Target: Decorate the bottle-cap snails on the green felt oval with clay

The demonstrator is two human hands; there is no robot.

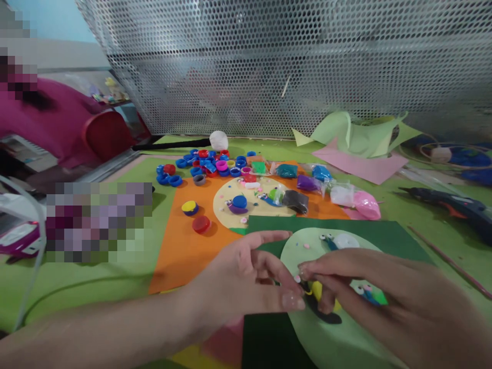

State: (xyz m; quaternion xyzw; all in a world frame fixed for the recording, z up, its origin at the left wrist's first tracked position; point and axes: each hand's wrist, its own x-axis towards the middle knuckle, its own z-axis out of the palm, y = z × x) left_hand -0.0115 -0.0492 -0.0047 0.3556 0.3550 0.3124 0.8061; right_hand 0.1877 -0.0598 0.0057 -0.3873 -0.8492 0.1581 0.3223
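Observation:
My left hand (246,279) and my right hand (384,292) meet over a pale green paper disc (346,338) that lies on dark green paper (388,233). Their fingertips pinch together at a small yellow and black clay figure (318,296) stuck on the disc. My left index finger stretches out above the rest. A tiny pink bit sits at the right fingertips. Other little clay figures with googly eyes (371,294) and a white cap (346,241) are also on the disc.
An orange sheet (180,246) carries a beige disc (230,202), several bottle caps (209,164) and bagged clay (365,204). A glue gun (457,205) lies right, paper scraps (357,138) behind, perforated metal screen (269,61) at back. Another person in magenta (46,118) sits left.

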